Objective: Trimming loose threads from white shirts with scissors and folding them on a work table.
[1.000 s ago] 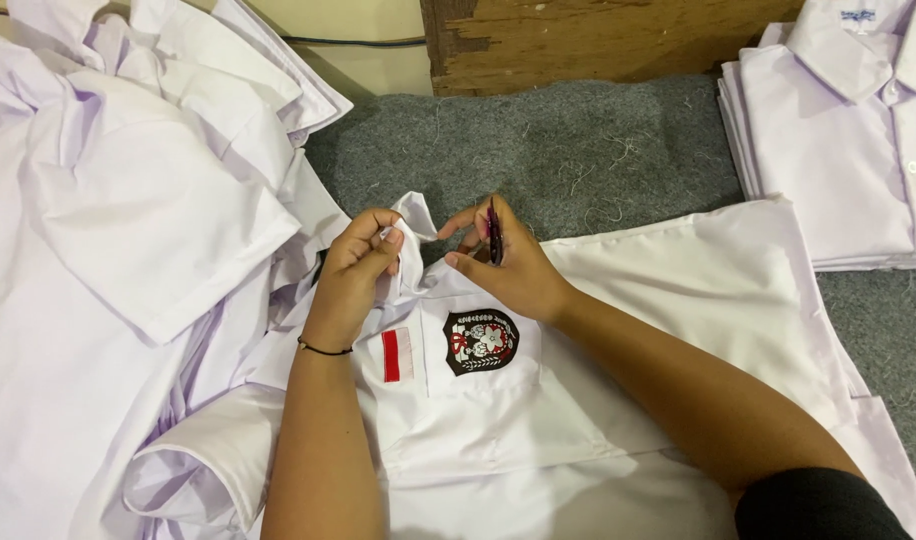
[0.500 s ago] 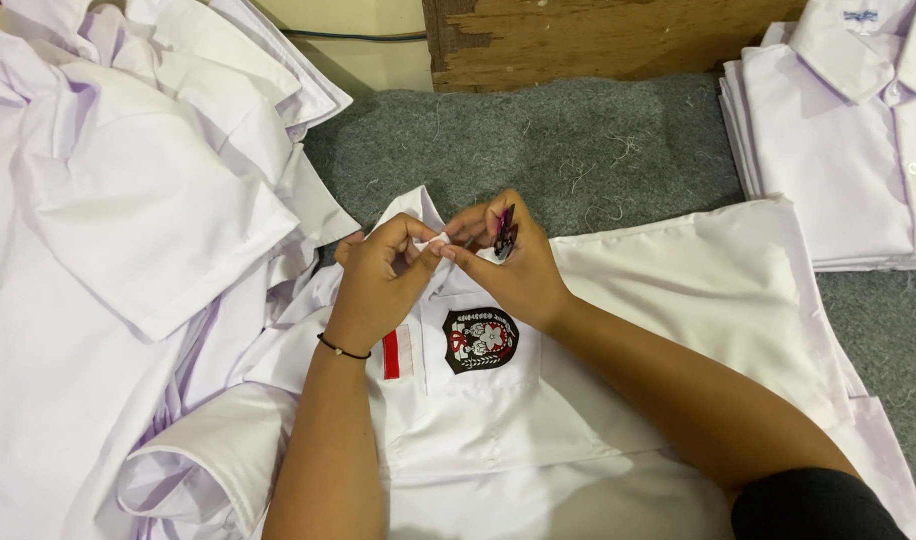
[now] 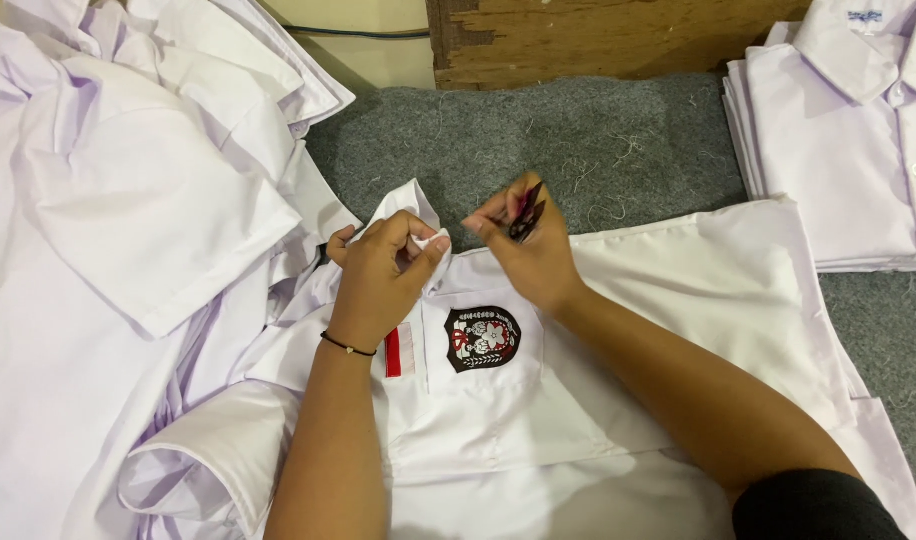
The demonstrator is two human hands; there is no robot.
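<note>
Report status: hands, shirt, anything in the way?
Left hand pinching shirt collar. Right hand gripping small dark snips. Nothing in the way.

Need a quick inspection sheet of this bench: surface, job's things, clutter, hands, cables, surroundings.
Surface: grey felt mat, loose thread bits on it.
Job's things: white shirt laid flat, dark crest patch on its pocket, red-and-white strip beside it.
Clutter: loose heap of white shirts at left; folded shirt stack at right.
Hands: left hand pinches shirt fabric; right hand holds small dark snips.
Cables: dark cable along the wall.
Surroundings: wooden board, pale wall.
</note>
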